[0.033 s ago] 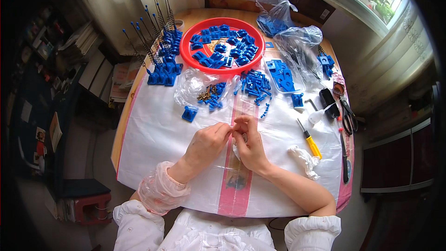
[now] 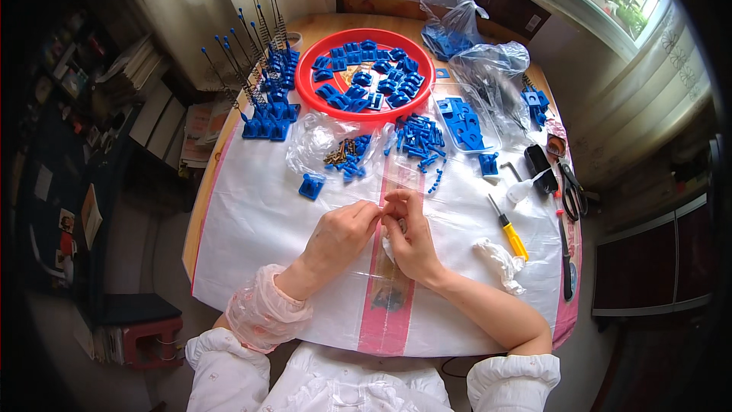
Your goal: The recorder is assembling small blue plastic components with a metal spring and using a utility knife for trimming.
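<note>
Above the middle of the table my left hand (image 2: 342,233) and my right hand (image 2: 412,238) meet fingertip to fingertip. The left fingers are closed in a pinch; what they grip, if anything, is too small to make out. My right thumb and fingers are curled in toward the same spot, and their grip is also hidden. A bit of crumpled white material (image 2: 388,249) shows by the right palm. Closest beyond the hands stands a small blue plastic piece (image 2: 311,186) with a square base. Behind it lie blue pegs and brass screws (image 2: 338,154) on clear plastic.
A red round tray (image 2: 303,90) holds several blue parts. Blue bases with springs and rods (image 2: 267,118) stand at the far left. Rightward are a yellow-handled screwdriver (image 2: 514,240), crumpled tissue (image 2: 499,265), black scissors (image 2: 573,192), a knife (image 2: 566,267) and a clear box (image 2: 488,140) of blue plates.
</note>
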Demonstrator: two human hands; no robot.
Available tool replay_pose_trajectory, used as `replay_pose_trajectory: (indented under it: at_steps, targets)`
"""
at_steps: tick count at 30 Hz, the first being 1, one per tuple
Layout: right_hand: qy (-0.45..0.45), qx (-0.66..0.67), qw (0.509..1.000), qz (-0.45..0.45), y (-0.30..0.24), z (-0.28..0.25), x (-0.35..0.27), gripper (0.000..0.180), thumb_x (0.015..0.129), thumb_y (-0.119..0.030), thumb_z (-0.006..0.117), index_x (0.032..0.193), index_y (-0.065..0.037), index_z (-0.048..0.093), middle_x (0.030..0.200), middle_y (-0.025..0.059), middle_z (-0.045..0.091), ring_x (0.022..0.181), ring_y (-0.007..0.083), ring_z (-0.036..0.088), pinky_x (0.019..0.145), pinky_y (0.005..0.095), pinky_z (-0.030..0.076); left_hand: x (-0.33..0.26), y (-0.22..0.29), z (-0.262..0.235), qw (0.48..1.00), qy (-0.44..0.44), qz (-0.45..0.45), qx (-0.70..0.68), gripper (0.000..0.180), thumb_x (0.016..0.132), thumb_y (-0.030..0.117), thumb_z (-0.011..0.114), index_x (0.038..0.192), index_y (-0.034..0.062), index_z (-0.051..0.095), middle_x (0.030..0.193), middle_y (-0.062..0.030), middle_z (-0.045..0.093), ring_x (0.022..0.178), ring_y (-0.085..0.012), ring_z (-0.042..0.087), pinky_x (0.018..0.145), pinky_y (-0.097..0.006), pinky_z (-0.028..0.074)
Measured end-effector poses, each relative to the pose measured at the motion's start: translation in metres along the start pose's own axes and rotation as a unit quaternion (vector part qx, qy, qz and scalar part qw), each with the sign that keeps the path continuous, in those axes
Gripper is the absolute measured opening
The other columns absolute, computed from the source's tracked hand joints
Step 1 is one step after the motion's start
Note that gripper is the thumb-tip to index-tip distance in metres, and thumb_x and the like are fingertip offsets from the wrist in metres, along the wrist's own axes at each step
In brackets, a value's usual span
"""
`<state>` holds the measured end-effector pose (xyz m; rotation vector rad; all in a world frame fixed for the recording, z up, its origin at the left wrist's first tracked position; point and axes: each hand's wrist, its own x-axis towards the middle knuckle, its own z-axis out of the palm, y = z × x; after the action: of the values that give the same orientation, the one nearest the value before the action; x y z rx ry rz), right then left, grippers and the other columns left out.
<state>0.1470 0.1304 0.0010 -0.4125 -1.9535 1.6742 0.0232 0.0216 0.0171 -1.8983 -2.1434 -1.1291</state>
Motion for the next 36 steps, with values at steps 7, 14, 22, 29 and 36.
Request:
replay_pose_trajectory:
  at_steps: [7, 14, 22, 29, 36]
  targets:
    - [-0.02, -0.022, 0.999, -0.032, -0.002, 0.001, 0.0, 0.035, 0.092, 0.012, 0.046, 0.124, -0.002, 0.041, 0.092, 0.0108, 0.057, 0.082, 0.0155, 0.056, 0.071, 0.0293, 0.046, 0.005, 0.005, -0.006, 1.0, 0.014, 0.019, 0.004, 0.013, 0.077, 0.002, 0.07, 0.089, 0.0036, 0.063, 0.079, -0.0101, 0.065, 0.069, -0.0288, 0.066, 0.058, -0.038, 0.052]
    - [-0.015, 0.101, 0.995, 0.021, 0.004, -0.003, 0.003, 0.034, 0.093, 0.007, 0.049, 0.124, -0.004, 0.039, 0.095, 0.0062, 0.056, 0.087, 0.0124, 0.055, 0.074, 0.0262, 0.045, 0.003, -0.001, -0.004, 0.999, 0.023, -0.013, -0.029, 0.013, 0.078, 0.0, 0.069, 0.089, 0.0033, 0.063, 0.079, -0.0101, 0.065, 0.069, -0.0292, 0.066, 0.059, -0.037, 0.052]
    - [-0.013, 0.205, 0.976, 0.064, 0.008, -0.011, 0.005, 0.034, 0.093, 0.002, 0.051, 0.124, -0.007, 0.039, 0.098, 0.0042, 0.056, 0.09, 0.0105, 0.053, 0.077, 0.0252, 0.045, 0.004, -0.001, 0.003, 0.993, 0.039, -0.049, -0.104, 0.013, 0.085, -0.004, 0.064, 0.097, 0.001, 0.062, 0.087, -0.0135, 0.065, 0.077, -0.0326, 0.067, 0.065, -0.038, 0.053]
    - [-0.004, 0.163, 0.984, 0.065, 0.008, -0.007, 0.004, 0.036, 0.092, 0.004, 0.049, 0.125, -0.007, 0.039, 0.098, 0.0043, 0.054, 0.09, 0.0107, 0.053, 0.076, 0.0252, 0.045, 0.0, 0.0, 0.003, 1.0, 0.01, -0.019, -0.016, 0.015, 0.084, -0.001, 0.065, 0.098, 0.0026, 0.061, 0.086, -0.0115, 0.064, 0.077, -0.0296, 0.068, 0.063, -0.036, 0.055]
    - [-0.004, 0.065, 0.997, 0.046, 0.007, 0.0, 0.004, 0.035, 0.091, 0.009, 0.045, 0.124, -0.003, 0.04, 0.097, 0.0052, 0.053, 0.089, 0.0109, 0.054, 0.076, 0.0249, 0.044, -0.002, 0.001, 0.0, 0.997, -0.006, 0.028, 0.07, 0.017, 0.08, 0.004, 0.066, 0.096, 0.0042, 0.063, 0.075, -0.0064, 0.059, 0.068, -0.0234, 0.065, 0.057, -0.034, 0.053]
